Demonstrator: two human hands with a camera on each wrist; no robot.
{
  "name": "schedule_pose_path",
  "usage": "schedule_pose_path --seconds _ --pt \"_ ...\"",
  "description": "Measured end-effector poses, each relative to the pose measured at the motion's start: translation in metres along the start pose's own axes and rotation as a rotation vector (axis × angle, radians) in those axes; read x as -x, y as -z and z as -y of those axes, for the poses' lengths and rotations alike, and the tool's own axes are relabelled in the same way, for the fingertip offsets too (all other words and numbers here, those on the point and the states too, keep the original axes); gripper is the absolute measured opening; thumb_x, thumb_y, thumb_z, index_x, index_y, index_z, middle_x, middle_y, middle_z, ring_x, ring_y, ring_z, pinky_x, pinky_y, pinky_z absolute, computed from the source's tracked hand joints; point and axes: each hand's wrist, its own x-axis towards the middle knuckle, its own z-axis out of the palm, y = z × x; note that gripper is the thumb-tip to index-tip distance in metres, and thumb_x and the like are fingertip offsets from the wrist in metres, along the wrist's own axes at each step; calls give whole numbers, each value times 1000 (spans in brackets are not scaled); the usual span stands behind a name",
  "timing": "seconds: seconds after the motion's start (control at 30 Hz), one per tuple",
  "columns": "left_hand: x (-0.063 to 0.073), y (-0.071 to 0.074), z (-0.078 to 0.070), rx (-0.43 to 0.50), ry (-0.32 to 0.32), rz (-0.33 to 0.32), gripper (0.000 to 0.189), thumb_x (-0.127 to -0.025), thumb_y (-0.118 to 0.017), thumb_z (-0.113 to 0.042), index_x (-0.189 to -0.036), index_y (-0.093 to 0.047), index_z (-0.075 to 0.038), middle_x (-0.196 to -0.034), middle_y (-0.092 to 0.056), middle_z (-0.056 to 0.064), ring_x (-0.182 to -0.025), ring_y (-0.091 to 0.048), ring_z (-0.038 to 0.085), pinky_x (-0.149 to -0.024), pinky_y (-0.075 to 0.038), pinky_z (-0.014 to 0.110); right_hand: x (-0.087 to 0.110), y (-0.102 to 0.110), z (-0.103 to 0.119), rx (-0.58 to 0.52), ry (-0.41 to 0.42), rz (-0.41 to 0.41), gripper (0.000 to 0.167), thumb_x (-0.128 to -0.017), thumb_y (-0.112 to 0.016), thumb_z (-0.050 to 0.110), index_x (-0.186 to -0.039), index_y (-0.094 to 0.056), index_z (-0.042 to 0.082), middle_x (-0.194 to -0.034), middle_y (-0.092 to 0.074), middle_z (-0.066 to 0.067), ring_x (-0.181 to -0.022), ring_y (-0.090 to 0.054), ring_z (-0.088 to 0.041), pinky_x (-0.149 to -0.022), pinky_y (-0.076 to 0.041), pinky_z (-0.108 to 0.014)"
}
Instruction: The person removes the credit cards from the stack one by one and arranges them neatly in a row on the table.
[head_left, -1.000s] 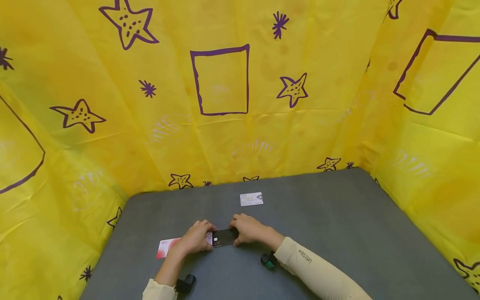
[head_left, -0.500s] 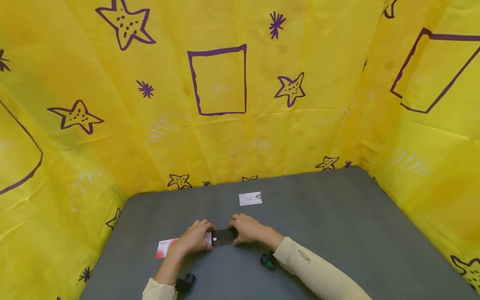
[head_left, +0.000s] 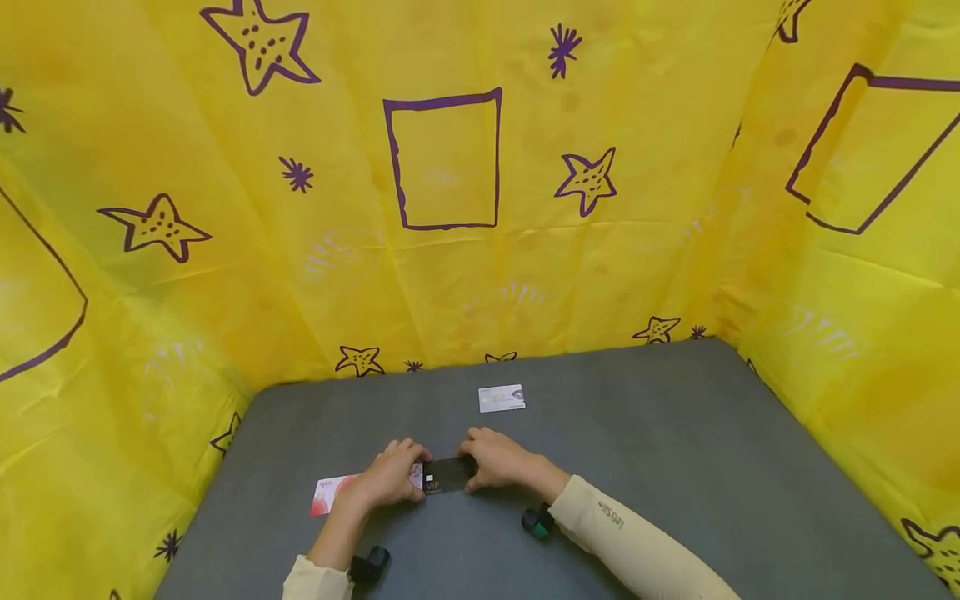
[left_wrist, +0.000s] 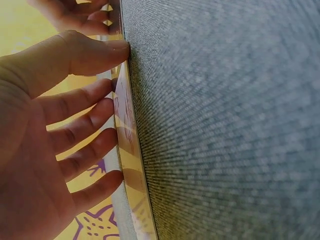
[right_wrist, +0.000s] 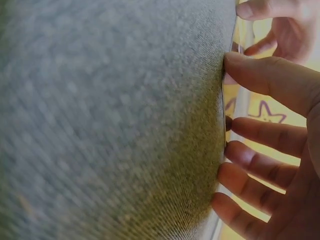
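Note:
A black card (head_left: 447,476) with gold VIP lettering and a small pale chip lies flat on the grey table. My right hand (head_left: 498,458) grips its right end, thumb on the near edge and fingers on the far one. Against its left edge is a pinkish patterned card (head_left: 416,476), mostly covered by my left hand (head_left: 386,477), which pinches it the same way. Farther left, a white card with pink-red circles (head_left: 330,493) pokes out beyond the left wrist. In the left wrist view the fingertips (left_wrist: 112,137) line up along the card row's far side, with the thumb opposite.
Behind the hands lies a white VIP card (head_left: 502,398). The grey table (head_left: 637,433) extends to a yellow cloth backdrop (head_left: 442,283) with purple star drawings, closing off the back and both sides. Black wrist cameras (head_left: 370,565) sit low beneath each forearm.

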Motion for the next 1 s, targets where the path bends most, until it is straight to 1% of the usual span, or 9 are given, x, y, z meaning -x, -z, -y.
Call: schedule_pose_path --seconds 0.1,0.27,0.37,0.5,0.6,0.77,1.0 --pt "-2 3 1 9 2 -7 46 -63 -84 -12 -104 -65 -6 -99 -59 5 -96 -49 24 -85 -40 48 -2 4 -3 -41 8 5 48 -73 -84 36 -113 -69 15 -98 -56 3 -87 -50 -9 -80 -46 -25" --pt "-4 3 4 50 13 8 49 -66 -86 -20 -109 -65 -7 -102 -60 5 -98 -50 23 -88 -42 47 -2 9 -11 -132 19 19 43 -77 -81 33 -113 -69 14 -100 -58 3 -85 -51 -7 -80 -46 -24" --pt "-5 2 5 109 44 14 47 -72 -84 -25 -112 -65 -7 -105 -61 6 -100 -53 22 -91 -45 47 0 11 -15 -168 18 17 40 -80 -79 32 -114 -68 13 -102 -59 3 -85 -52 -7 -80 -46 -25" --pt "-9 0 6 184 81 -1 39 -80 -79 -27 -112 -65 -8 -106 -61 6 -102 -56 22 -94 -46 48 0 12 -22 -184 11 0 39 -82 -77 32 -114 -68 12 -102 -60 2 -88 -56 -9 -83 -48 -27" --pt "-16 -2 7 210 88 -31 36 -82 -77 -25 -112 -66 -8 -106 -60 5 -102 -57 22 -94 -46 47 0 13 -27 -188 13 -20 37 -84 -76 31 -113 -69 11 -102 -61 1 -91 -58 -12 -85 -48 -28" --pt "-33 -4 8 233 93 -100 35 -82 -78 -20 -112 -66 -7 -107 -59 7 -102 -58 25 -91 -47 47 -1 19 -37 -213 28 -58 32 -85 -75 27 -109 -70 8 -101 -63 -3 -92 -60 -17 -85 -49 -33" --pt "-52 -4 7 249 126 -120 37 -83 -76 -21 -116 -65 -9 -113 -58 9 -106 -55 26 -94 -46 49 -3 21 -52 -209 -2 -111 30 -84 -76 26 -107 -71 7 -98 -64 -3 -91 -60 -18 -84 -49 -35"
